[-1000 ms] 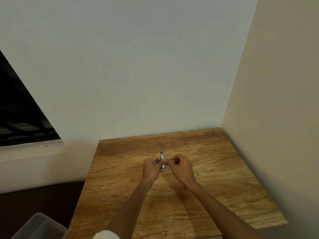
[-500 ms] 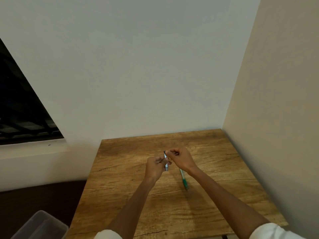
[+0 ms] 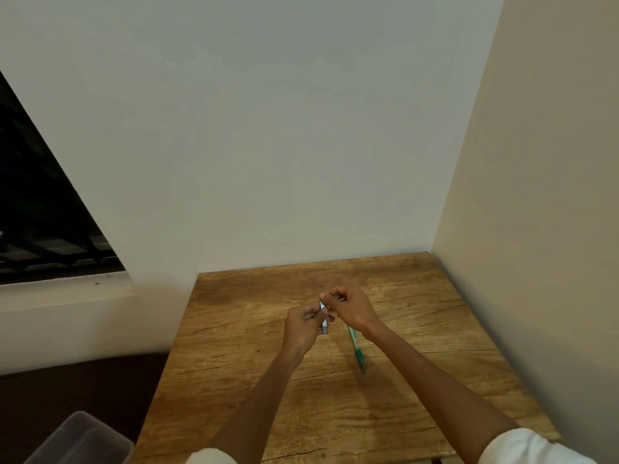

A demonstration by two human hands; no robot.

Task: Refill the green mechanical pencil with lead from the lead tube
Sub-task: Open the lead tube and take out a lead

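Note:
Over the middle of the wooden table (image 3: 418, 396), my left hand (image 3: 303, 324) grips a small grey lead tube (image 3: 324, 318) held roughly upright. My right hand (image 3: 350, 308) pinches at the tube's top end with curled fingers. The green mechanical pencil (image 3: 356, 348) slants down from under my right hand, its tip pointing toward me just above the tabletop. Whether my right hand also holds the pencil is hidden by the wrist.
The table sits in a corner, with a white wall behind and a beige wall on the right. A dark window (image 3: 40, 212) is at the left. A clear plastic bin (image 3: 80, 440) stands on the floor at the lower left.
My right hand has risen to the tube's top end, and the green pencil has come into view below its wrist. The left hand keeps hold of the tube.

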